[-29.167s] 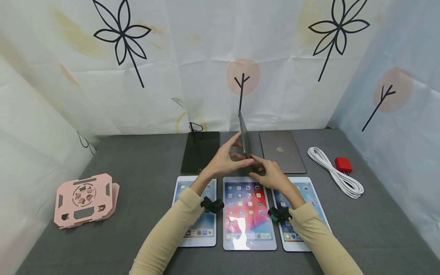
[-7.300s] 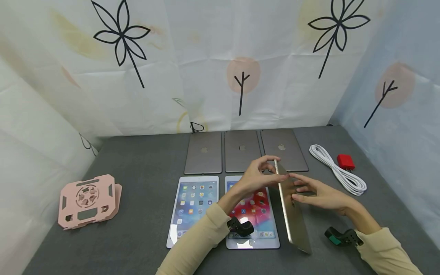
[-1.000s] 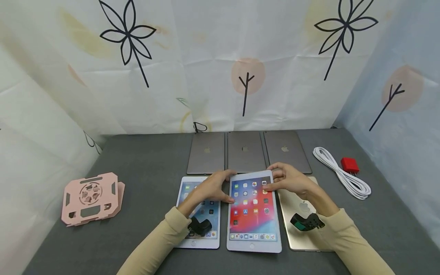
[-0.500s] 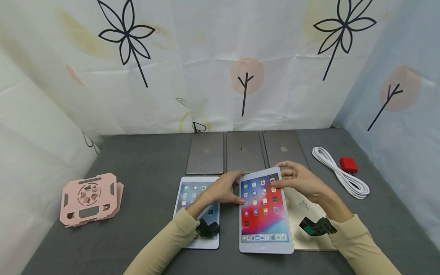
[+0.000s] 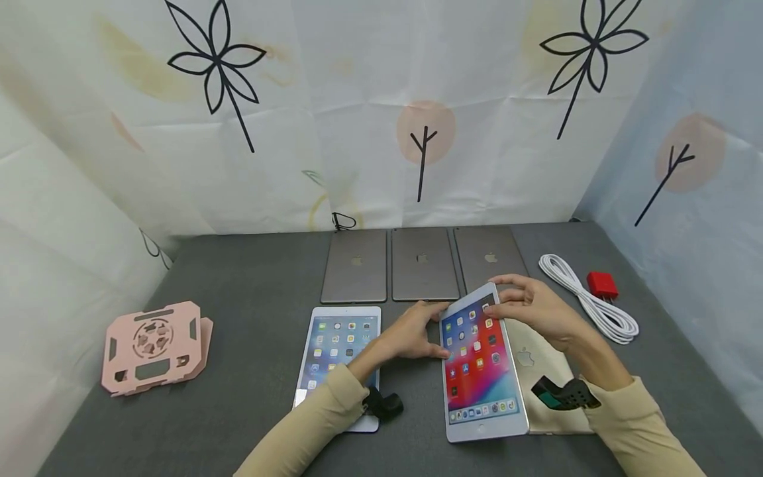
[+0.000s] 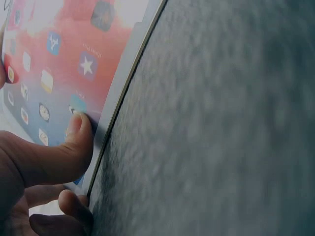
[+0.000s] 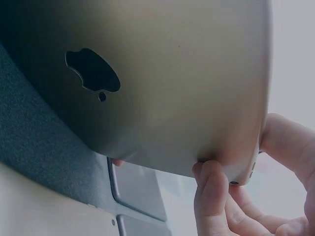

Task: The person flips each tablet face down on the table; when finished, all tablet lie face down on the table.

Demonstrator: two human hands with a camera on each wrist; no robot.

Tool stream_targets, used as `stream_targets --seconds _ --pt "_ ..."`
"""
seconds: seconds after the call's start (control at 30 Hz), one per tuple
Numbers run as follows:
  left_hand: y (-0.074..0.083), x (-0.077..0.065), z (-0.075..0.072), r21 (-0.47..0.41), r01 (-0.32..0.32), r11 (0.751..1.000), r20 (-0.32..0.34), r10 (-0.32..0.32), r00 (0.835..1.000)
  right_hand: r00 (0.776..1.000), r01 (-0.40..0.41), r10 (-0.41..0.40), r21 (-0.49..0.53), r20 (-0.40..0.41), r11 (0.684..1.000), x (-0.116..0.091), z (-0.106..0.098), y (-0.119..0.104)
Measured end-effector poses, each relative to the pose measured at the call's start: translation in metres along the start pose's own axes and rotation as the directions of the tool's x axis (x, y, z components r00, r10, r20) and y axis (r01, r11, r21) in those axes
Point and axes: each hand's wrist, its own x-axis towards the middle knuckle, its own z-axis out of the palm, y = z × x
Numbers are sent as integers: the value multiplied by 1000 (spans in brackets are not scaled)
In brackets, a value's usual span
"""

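A white-framed tablet (image 5: 481,371) with a lit red and blue screen is tilted, its right side raised off the table. My left hand (image 5: 411,333) holds its left edge; in the left wrist view the thumb (image 6: 76,142) lies on the screen and fingers curl at the edge. My right hand (image 5: 542,315) pinches the top right corner. The right wrist view shows the tablet's gold back (image 7: 187,88) with fingertips against it. Partly hidden behind it, a gold tablet (image 5: 539,371) lies face down. Another lit white tablet (image 5: 340,338) lies face up at left, partly under my left forearm.
Three grey tablets (image 5: 354,268), (image 5: 422,265), (image 5: 485,257) lie face down in a row at the back. A coiled white cable (image 5: 587,301) and a red plug adapter (image 5: 602,285) are at right. Pink cut-out panels (image 5: 152,348) lie at left on the grey table (image 5: 250,278).
Over the last second both hands have carried the red-screened tablet rightward and tipped it up on its right side. Much earlier, the back-left tablet lay face up; now it lies face down.
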Motion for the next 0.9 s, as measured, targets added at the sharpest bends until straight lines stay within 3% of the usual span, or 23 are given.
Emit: stream_targets --seconds 0.3,0.57,0.9 --pt "7 10 9 -29 -10 1000 16 10 1000 1000 20 -21 -23 -19 1000 -5 -4 -6" --pt "10 14 15 -93 5 996 15 -3 1000 994 15 -34 -184 -102 983 -5 3 -14" --pt "7 18 23 -119 -70 990 -35 66 997 992 57 -82 -230 -100 972 1 21 -24"
